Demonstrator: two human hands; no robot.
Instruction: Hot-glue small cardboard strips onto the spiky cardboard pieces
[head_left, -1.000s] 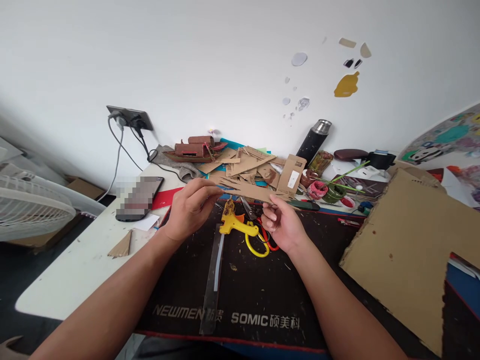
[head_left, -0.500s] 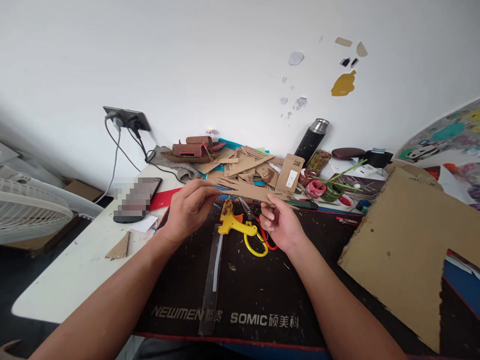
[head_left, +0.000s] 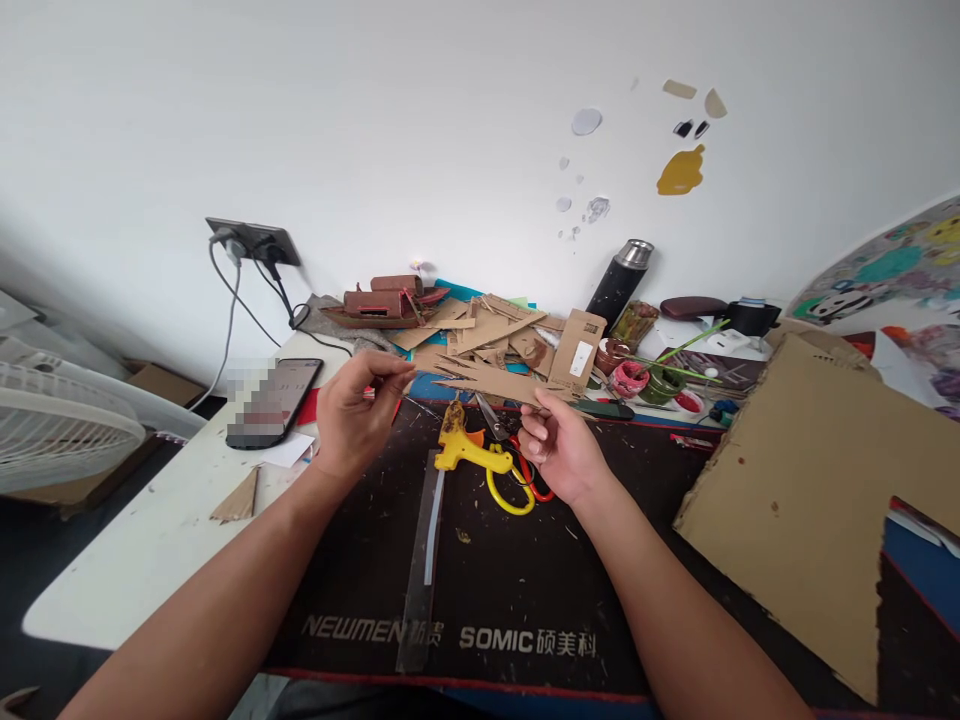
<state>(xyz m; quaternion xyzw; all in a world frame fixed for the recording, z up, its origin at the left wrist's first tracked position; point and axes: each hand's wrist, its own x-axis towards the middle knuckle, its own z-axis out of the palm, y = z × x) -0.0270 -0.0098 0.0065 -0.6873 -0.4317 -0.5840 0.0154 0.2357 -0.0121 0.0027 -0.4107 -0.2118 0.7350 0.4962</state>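
Note:
My right hand (head_left: 561, 447) is closed on the right end of a jagged cardboard strip (head_left: 487, 381) and holds it level above a black desk mat (head_left: 525, 570). My left hand (head_left: 358, 408) is off the strip's left end, with thumb and fingertips pinched together. A very thin strand seems to run from the pinch toward the strip; I cannot make out what it is. Under both hands lie a yellow glue gun (head_left: 465, 447), yellow and red scissors (head_left: 514, 483) and a clear ruler (head_left: 422, 565).
A large cardboard sheet (head_left: 802, 500) covers the right. At the back are a cardboard scrap pile (head_left: 495, 325), a brown model boat (head_left: 385, 298), a black flask (head_left: 619, 280) and paint pots (head_left: 636, 378). A phone (head_left: 274, 400), a cardboard triangle (head_left: 238, 498) and a fan (head_left: 60, 420) are left.
My left hand has let go of the strip's left end and drawn away to the left, still pinched. My right hand keeps the strip in place.

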